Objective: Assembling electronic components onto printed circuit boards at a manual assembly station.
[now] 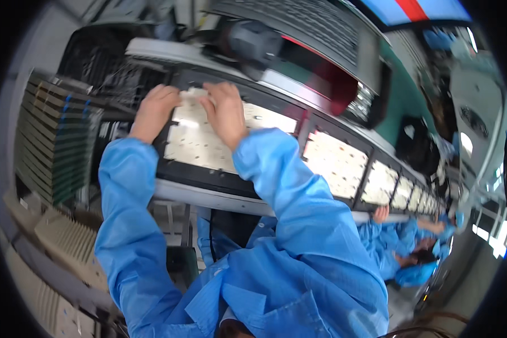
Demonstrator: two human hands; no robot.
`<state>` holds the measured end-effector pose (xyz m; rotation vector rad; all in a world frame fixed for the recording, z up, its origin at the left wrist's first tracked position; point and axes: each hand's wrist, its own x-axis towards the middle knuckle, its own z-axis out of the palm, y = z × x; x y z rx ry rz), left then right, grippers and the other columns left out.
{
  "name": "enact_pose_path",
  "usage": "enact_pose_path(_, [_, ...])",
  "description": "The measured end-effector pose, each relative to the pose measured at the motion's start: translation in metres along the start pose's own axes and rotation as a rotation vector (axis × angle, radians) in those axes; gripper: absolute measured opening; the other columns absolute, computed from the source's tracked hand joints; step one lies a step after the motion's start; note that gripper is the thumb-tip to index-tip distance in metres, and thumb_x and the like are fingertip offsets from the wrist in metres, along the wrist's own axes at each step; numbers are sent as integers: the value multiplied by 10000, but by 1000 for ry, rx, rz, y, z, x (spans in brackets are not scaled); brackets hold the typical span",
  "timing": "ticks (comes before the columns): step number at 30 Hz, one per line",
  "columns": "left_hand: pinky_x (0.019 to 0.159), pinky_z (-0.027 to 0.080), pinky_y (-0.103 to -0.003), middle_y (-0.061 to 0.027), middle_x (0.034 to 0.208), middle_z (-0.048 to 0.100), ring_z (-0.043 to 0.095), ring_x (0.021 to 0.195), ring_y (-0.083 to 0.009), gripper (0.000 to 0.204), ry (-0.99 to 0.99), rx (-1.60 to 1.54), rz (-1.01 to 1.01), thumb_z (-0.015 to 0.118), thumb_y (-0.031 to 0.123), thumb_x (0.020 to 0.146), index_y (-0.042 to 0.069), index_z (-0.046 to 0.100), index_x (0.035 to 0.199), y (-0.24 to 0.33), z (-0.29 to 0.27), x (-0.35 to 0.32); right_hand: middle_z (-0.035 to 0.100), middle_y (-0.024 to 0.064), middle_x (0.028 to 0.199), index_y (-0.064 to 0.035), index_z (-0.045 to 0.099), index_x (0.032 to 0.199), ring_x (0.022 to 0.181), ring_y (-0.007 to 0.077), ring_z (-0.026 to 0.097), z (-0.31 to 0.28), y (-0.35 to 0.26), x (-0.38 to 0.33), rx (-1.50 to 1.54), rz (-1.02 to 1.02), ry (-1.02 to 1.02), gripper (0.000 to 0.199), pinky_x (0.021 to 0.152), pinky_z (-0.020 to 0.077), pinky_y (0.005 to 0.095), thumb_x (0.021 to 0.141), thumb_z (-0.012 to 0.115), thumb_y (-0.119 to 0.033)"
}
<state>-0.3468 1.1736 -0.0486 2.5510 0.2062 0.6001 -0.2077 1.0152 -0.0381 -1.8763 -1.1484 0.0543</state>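
A cream panel (194, 141) dotted with small dark holes or parts lies in a black frame (205, 173) in front of me. My left hand (156, 107) is at the panel's far left corner, its fingers bent together against the edge; their tips are partly hidden. Over the panel's far side is my right hand (226, 112), with bent fingers and the thumb standing apart from them. Nothing shows between that thumb and the fingers, though motion blurs the picture slightly. Blue sleeves cover both my forearms.
More cream panels (335, 163) in black frames run off to the right along the line. Co-workers in blue sit there, one with a hand (381, 213) at the edge. A rack of stacked boards (53, 141) stands left. A dark rounded device (253, 45) sits beyond the frame.
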Motion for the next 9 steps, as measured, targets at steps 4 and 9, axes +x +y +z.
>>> enact_pose_path(4, [778, 493, -377, -126, 925, 639, 602, 889, -317, 43, -52, -21, -107, 639, 15, 816, -7, 665, 842, 9, -5, 5, 617, 115, 897, -30, 636, 994, 839, 255, 598, -134, 35, -63, -183, 320, 370, 110, 753, 471, 360, 889, 654, -59])
enact_pose_path(9, [936, 430, -396, -80, 1172, 627, 569, 1061, -304, 282, -14, 73, -182, 688, 130, 827, 73, 677, 1103, 50, -18, 12, 635, 148, 1040, -30, 610, 1101, 918, 291, 608, -285, 172, -58, -648, 267, 333, 223, 818, 485, 401, 897, 664, -103])
